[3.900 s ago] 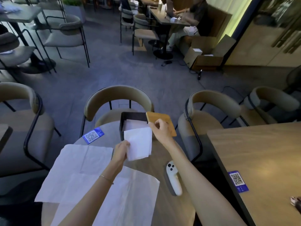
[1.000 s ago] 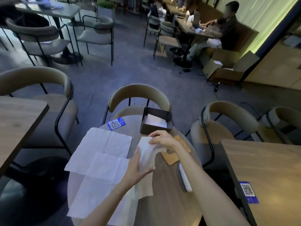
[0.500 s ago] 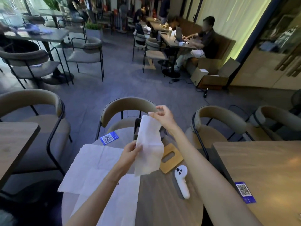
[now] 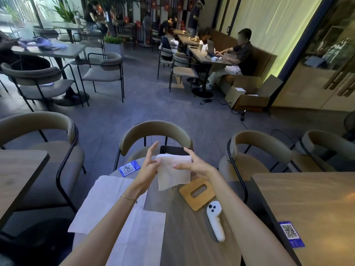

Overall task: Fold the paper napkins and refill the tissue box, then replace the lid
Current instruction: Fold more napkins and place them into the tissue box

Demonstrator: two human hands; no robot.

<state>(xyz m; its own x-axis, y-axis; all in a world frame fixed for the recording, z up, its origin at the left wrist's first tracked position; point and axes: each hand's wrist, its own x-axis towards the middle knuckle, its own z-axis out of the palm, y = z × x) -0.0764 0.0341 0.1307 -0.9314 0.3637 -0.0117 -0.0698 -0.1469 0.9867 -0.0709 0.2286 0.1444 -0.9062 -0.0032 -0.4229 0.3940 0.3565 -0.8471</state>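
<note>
Mid-fold, with a napkin (image 4: 173,171) up in the air between both hands, just in front of the dark tissue box (image 4: 173,150) at the far edge of the round worktop (image 4: 184,231). Left hand (image 4: 148,167) flat against the left edge, fingers (image 4: 152,150) spread and loose, touching rather than pinching. Right hand (image 4: 192,166) at the right edge, thumb on the front face, fingers (image 4: 189,151) apart and curled behind, a light hold. Next up, by the look of it: squaring off the fold, then down into the open box. More unfolded napkins (image 4: 115,204) waiting flat below. Wooden lid (image 4: 197,193) off, lying beside a white controller (image 4: 215,220).
</note>
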